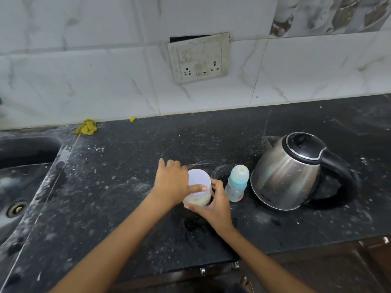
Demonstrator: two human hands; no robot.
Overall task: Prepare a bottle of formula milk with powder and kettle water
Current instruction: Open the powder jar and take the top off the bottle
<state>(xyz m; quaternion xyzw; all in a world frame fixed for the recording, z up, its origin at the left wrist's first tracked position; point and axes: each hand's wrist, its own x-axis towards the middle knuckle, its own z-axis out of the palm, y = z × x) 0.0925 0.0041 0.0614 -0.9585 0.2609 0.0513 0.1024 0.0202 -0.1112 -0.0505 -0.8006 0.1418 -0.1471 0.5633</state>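
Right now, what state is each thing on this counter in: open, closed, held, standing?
powder jar: upright, lid on, pale powder low inside, held by both hands
left hand: on the jar's lid
right hand: wrapped round the jar's lower side
baby bottle: upright, capped, untouched
kettle: upright, lid shut, untouched
wall socket: nothing plugged in

White marble-look wall tiles [105,60], patterned decor tile [338,15] top right. Grimy switch-and-socket plate [198,58] hangs crooked (dark gap above it). Black speckled stone countertop [127,208], dusty, white smears. Dark sink [23,180] at left with metal drain [16,208]. Yellow rag [86,127] against the wall. Brown cabinet fronts [338,269] below.
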